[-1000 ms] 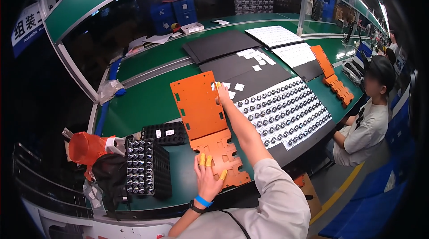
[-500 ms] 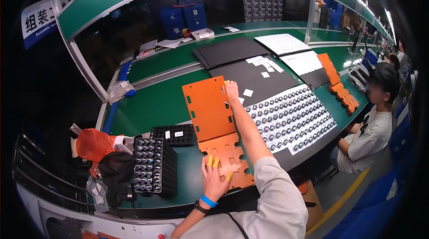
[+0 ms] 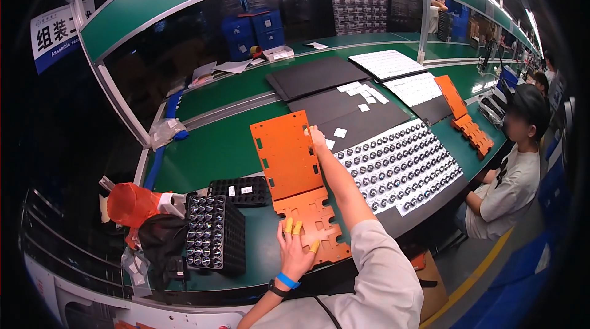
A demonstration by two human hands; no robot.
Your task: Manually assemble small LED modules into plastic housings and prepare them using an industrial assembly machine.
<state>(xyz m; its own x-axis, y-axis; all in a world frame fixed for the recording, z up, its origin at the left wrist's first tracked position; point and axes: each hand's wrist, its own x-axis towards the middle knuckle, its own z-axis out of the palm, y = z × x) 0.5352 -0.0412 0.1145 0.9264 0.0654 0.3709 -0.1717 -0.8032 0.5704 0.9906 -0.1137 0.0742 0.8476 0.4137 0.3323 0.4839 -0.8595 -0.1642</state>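
An orange hinged fixture stands at the bench's front. Its upper panel [image 3: 286, 154], with rectangular slots along both sides, is raised from the lower notched plate [image 3: 311, 206]. My right hand [image 3: 316, 138] grips the panel's right edge near the top; some of its fingers are hidden behind it. Spread over the lower plate's left part, my left hand [image 3: 296, 248] rests with fingers apart, yellow finger cots on several of them. Small cut-outs mark the lower plate; I cannot make out any part seated in them.
Right of the fixture, white sheets carry rows of round dark lens-like parts [image 3: 399, 166]. Black trays [image 3: 215, 230] of shiny round parts stand left. Dark mats [image 3: 319, 77] with white labels lie behind. A co-worker [image 3: 519, 163] sits at the right, near another orange fixture [image 3: 461, 114].
The raised panel's top edge and my right hand on it sit slightly lower in view. My left hand stays spread on the lower plate.
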